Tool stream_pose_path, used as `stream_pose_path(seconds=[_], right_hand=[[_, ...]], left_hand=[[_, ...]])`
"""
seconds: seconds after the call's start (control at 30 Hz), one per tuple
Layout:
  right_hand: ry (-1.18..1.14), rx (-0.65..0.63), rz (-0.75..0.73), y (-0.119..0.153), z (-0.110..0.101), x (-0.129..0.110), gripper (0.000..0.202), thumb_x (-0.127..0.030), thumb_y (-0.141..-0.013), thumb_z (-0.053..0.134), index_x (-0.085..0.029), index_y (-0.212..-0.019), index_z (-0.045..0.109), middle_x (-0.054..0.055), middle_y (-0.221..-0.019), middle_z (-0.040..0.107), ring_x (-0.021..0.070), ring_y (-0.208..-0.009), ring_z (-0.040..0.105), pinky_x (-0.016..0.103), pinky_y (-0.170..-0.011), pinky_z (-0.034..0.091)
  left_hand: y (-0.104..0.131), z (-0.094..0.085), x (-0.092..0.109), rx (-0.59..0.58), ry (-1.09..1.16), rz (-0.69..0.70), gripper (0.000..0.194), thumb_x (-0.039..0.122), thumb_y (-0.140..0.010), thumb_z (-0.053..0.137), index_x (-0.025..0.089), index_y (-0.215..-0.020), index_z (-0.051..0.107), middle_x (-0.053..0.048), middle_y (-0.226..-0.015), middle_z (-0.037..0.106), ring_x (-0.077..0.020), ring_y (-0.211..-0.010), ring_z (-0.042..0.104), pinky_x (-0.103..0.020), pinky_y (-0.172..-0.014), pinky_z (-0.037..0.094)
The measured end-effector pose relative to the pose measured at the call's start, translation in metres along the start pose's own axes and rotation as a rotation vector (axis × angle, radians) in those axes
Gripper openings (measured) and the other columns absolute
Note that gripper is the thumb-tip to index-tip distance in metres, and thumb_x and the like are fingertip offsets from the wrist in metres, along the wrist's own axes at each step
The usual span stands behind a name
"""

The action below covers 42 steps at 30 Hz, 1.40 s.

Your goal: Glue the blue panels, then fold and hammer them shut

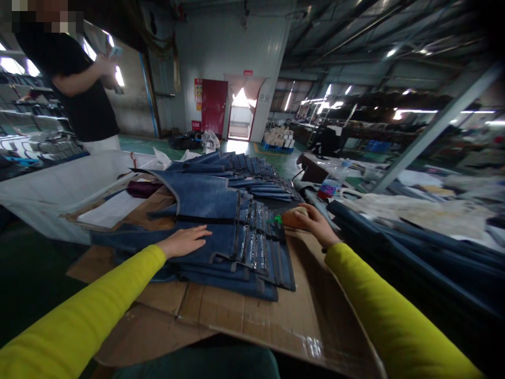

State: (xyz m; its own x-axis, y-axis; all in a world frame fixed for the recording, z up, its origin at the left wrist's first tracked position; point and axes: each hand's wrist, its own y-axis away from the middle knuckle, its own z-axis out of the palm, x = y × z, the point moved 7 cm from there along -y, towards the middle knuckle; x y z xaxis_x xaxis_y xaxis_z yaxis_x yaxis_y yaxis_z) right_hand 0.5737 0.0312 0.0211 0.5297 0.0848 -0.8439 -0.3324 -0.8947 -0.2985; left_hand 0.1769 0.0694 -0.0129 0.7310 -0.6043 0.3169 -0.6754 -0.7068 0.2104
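A layered stack of dark blue fabric panels (205, 197) with grey-bound edges lies in front of me. Across the top panel runs a black strap (205, 219), and glossy clear strips (252, 237) line the overlapping right edges. My left hand (184, 242) rests flat on the top panel, fingers stretched out, just below the strap. At the right edge of the stack, my right hand (315, 223) is closed on a brown rounded object (291, 218) with a bright green end (278, 218). Its exact kind is unclear, and my fingers partly cover it.
Cardboard (244, 310) lies under the panels. More blue panels (252, 171) fan out behind. A plastic bottle (333, 181) stands at the right, near dark blue fabric (410, 258). A white-sided bin (74, 184) is at the left; a person (74, 89) stands beyond it.
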Motion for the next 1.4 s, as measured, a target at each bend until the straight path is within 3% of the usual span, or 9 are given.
stream_pose_path(seconds=[0.17, 0.4, 0.67, 0.93, 1.13, 1.4], right_hand=[[-0.003, -0.003, 0.027, 0.004, 0.000, 0.003, 0.056, -0.057, -0.068, 0.062, -0.022, -0.111, 0.055, 0.007, -0.105, 0.061, 0.0261, -0.098, 0.056, 0.039, -0.084, 0.048], [-0.026, -0.133, 0.057, 0.035, -0.011, -0.001, 0.052, -0.055, -0.073, 0.059, -0.024, -0.115, 0.055, 0.006, -0.107, 0.062, 0.0266, -0.098, 0.057, 0.037, -0.078, 0.050], [-0.036, -0.091, 0.021, 0.040, -0.011, -0.005, 0.050, -0.053, -0.073, 0.061, -0.026, -0.114, 0.055, 0.004, -0.111, 0.060, 0.0264, -0.106, 0.054, 0.037, -0.090, 0.045], [-0.042, -0.201, 0.037, 0.063, -0.014, -0.010, 0.046, -0.051, -0.075, 0.060, -0.027, -0.115, 0.055, 0.003, -0.110, 0.062, 0.0273, -0.107, 0.055, 0.041, -0.094, 0.043], [-0.035, -0.166, 0.022, 0.072, -0.016, -0.011, 0.047, -0.050, -0.076, 0.059, -0.027, -0.116, 0.053, 0.003, -0.114, 0.060, 0.0271, -0.109, 0.052, 0.042, -0.097, 0.040], [-0.016, -0.255, 0.057, 0.110, -0.019, -0.016, 0.050, -0.051, -0.075, 0.059, -0.027, -0.118, 0.053, 0.004, -0.117, 0.058, 0.0281, -0.112, 0.051, 0.041, -0.096, 0.041]], left_hand=[[0.000, -0.001, 0.000, -0.006, 0.001, -0.007, 0.047, 0.039, -0.090, 0.033, 0.028, -0.135, 0.038, -0.001, -0.148, 0.024, -0.0174, -0.133, 0.029, -0.034, -0.108, 0.022], [-0.001, 0.001, -0.002, -0.002, 0.001, 0.008, 0.047, 0.039, -0.090, 0.032, 0.028, -0.135, 0.039, -0.002, -0.148, 0.025, -0.0189, -0.133, 0.029, -0.034, -0.108, 0.022], [-0.002, 0.002, -0.004, 0.014, 0.000, 0.019, 0.047, 0.041, -0.090, 0.033, 0.028, -0.135, 0.039, -0.001, -0.148, 0.025, -0.0182, -0.133, 0.030, -0.033, -0.109, 0.021], [-0.003, 0.003, -0.006, 0.013, 0.002, 0.021, 0.048, 0.042, -0.090, 0.032, 0.028, -0.135, 0.039, -0.002, -0.148, 0.025, -0.0180, -0.133, 0.030, -0.033, -0.109, 0.021], [0.001, -0.001, -0.002, 0.000, 0.006, -0.005, 0.048, 0.042, -0.089, 0.032, 0.029, -0.135, 0.038, 0.000, -0.148, 0.025, -0.0184, -0.133, 0.030, -0.034, -0.109, 0.021], [-0.002, 0.001, -0.005, 0.004, 0.016, 0.006, 0.049, 0.042, -0.089, 0.033, 0.027, -0.135, 0.039, -0.001, -0.148, 0.024, -0.0174, -0.134, 0.028, -0.032, -0.109, 0.019]])
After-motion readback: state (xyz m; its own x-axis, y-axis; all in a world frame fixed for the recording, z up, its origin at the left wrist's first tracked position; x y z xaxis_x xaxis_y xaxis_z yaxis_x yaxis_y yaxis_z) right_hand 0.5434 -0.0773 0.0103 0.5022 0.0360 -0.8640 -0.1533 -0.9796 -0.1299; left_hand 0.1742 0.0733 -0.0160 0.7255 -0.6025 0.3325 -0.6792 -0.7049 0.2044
